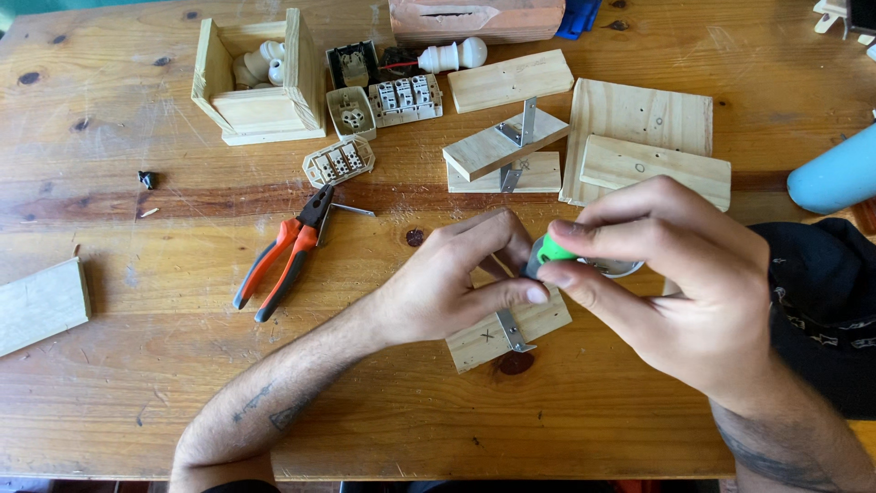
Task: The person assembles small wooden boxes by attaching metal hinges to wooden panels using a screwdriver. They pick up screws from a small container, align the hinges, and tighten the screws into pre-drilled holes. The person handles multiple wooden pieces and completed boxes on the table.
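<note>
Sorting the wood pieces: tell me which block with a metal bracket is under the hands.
The wood block nearest the table's front edge, marked with a cross; the left hand rests on it. The other bracketed block lies farther back, untouched.

Left hand (447, 283) pressing on wood block (474, 340) w/ metal bracket (513, 330), right hand (680, 288) pinching green-handled tool (550, 250) just above it, orange pliers (285, 254) at 9 o'clock, wooden box (260, 87) at 11, wood boards (639, 137) at 1, table (109, 365) beneath.
</note>
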